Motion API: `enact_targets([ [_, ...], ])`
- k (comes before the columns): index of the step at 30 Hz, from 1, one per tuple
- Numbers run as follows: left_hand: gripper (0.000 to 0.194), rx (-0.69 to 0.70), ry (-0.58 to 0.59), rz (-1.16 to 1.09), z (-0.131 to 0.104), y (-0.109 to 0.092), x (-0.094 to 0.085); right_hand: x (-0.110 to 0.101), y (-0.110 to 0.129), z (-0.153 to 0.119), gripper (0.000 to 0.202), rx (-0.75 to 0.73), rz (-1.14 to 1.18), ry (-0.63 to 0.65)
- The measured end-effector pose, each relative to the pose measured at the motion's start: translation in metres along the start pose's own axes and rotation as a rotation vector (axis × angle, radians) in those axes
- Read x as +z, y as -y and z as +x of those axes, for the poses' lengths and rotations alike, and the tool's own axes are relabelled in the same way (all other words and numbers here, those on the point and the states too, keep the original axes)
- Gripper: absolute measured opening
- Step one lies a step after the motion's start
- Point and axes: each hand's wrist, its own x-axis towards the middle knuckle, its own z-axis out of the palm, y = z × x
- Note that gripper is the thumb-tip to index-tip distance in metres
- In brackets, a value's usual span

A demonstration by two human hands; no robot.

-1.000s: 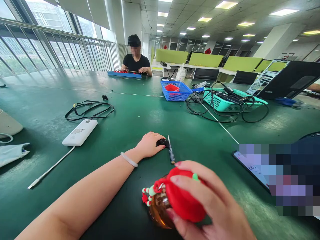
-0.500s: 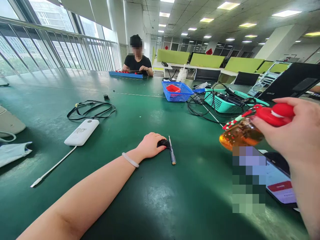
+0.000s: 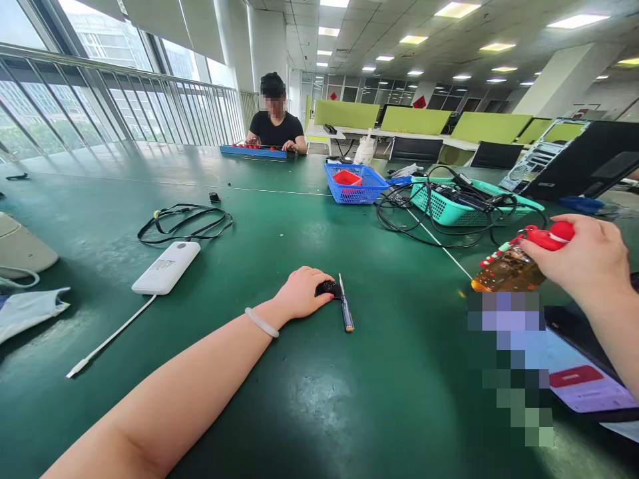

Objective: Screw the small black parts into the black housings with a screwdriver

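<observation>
My left hand (image 3: 302, 293) rests on the green table with its fingers closed round a small black object (image 3: 328, 289). Just right of it lies a thin screwdriver (image 3: 346, 309) with a clear handle, its tip pointing away. At the right, my right hand (image 3: 586, 256) grips the red lid of a bottle (image 3: 514, 266) of amber liquid, with a red, white and green cord on it. The bottle is tilted, its base toward the left, above or at the table near a phone (image 3: 584, 372); contact with the table is unclear.
A white power bank (image 3: 167, 268) with a cable and a black looped strap (image 3: 187, 223) lie at the left. Behind are a blue basket (image 3: 357, 193), a teal basket (image 3: 449, 211) with black cables, and a laptop (image 3: 574, 166). A person (image 3: 276, 126) sits across the table.
My right hand and the bottle have moved away from me and slightly right. The left hand keeps its hold on the black object. The view has shifted slightly.
</observation>
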Motion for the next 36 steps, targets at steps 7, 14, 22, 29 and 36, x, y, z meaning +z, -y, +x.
enact_targets([
  [7,0.034,0.009,-0.004,0.003,0.0,0.001,0.0,-0.001,0.002,-0.006,0.055,-0.027,-0.006,0.037],
  [14,0.035,0.01,-0.012,-0.005,0.0,0.001,0.001,0.004,-0.012,-0.003,0.056,0.002,0.022,-0.006],
  [22,0.034,0.011,-0.009,-0.004,0.0,0.001,0.0,0.004,-0.007,-0.004,0.062,0.069,0.03,0.021],
  [29,0.035,-0.001,0.0,-0.012,0.0,0.001,0.001,-0.009,0.007,-0.013,0.068,0.003,-0.05,0.071],
  [36,0.034,0.012,-0.014,-0.009,0.0,0.001,0.001,-0.011,-0.008,0.0,0.077,-0.215,-0.247,0.189],
])
